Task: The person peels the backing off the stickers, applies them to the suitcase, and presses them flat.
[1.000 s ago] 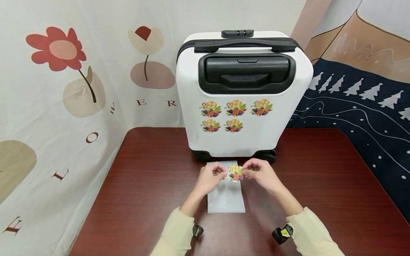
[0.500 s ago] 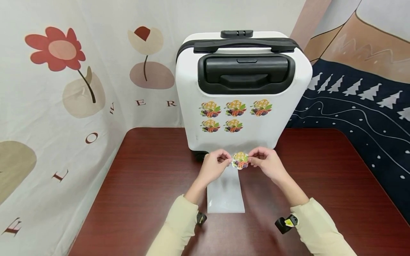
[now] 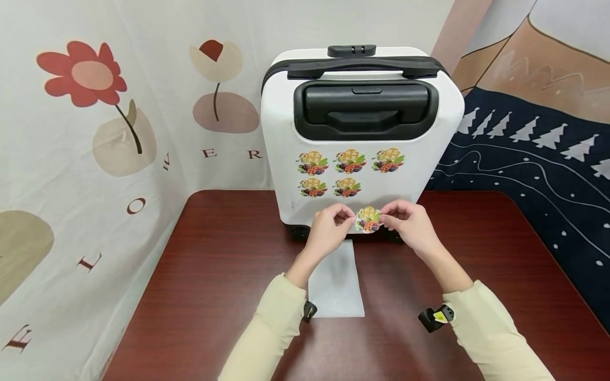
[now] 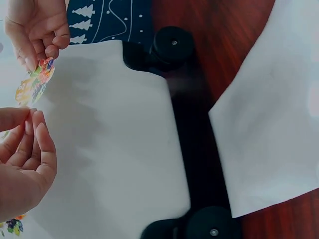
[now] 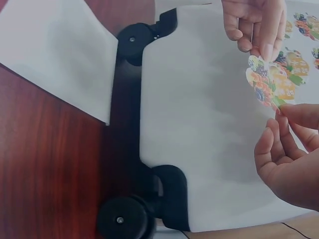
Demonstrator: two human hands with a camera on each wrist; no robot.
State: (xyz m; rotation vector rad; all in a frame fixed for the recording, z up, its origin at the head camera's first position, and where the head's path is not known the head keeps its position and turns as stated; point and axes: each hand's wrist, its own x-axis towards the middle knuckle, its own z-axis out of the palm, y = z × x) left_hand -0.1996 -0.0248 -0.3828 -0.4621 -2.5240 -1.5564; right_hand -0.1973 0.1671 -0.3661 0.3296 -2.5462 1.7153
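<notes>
A fruit-print sticker [image 3: 368,220] is stretched between my two hands, in front of the lower part of a white suitcase [image 3: 286,127]. My left hand [image 3: 330,227] pinches its left edge between thumb and finger. The right edge is pinched by my right hand [image 3: 411,225]. In the right wrist view the sticker [image 5: 264,82] is upright and faces away from the suitcase shell; whether it touches the shell I cannot tell. Several matching stickers [image 3: 350,161] are on the suitcase in two rows, three above and two below.
A white backing sheet [image 3: 335,286] lies on the dark red wooden table [image 3: 214,275], in front of the suitcase. Black wheels [image 4: 172,45] support the suitcase. Printed cloths [image 3: 229,159] hang behind and at the sides.
Both hands have lifted the sticker from above the backing sheet, moving it up, forward and slightly right to the suitcase's lower front. The suitcase and sheet stay put.
</notes>
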